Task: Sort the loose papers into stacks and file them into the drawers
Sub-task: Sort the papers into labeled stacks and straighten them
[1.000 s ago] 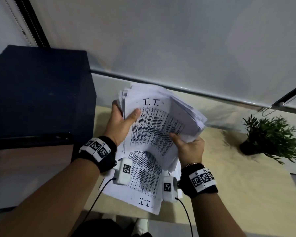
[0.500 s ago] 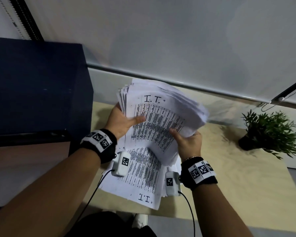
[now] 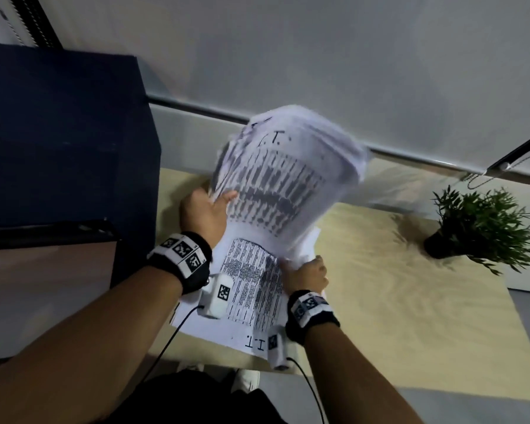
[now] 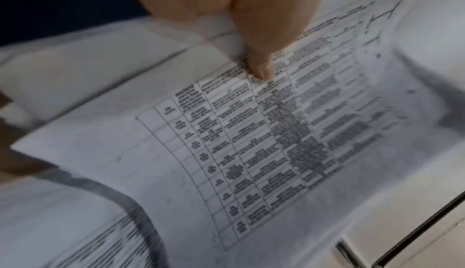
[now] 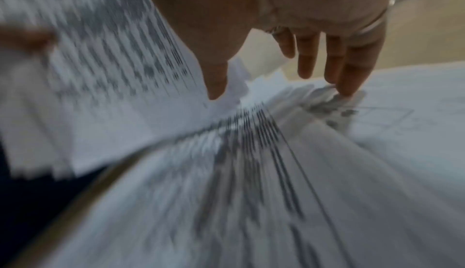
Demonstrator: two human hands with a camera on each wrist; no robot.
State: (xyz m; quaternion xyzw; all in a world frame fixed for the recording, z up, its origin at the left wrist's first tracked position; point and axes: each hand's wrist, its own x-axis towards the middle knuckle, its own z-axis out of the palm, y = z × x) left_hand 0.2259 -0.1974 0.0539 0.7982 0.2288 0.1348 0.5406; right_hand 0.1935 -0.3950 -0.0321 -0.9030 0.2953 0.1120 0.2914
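Lifted higher now, the bundle of papers (image 3: 288, 179) blurs above the sheet (image 3: 251, 289) on the surface (image 3: 410, 316). Her left hand (image 3: 204, 215) grips its edge; the right hand (image 3: 306, 272) pinches the lower corner.

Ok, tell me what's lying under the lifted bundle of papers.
Under the lifted bundle, which both the left hand and the right hand hold, a printed sheet marked I.T. lies on the wooden table. More sheets show at its edges; how many is hidden.
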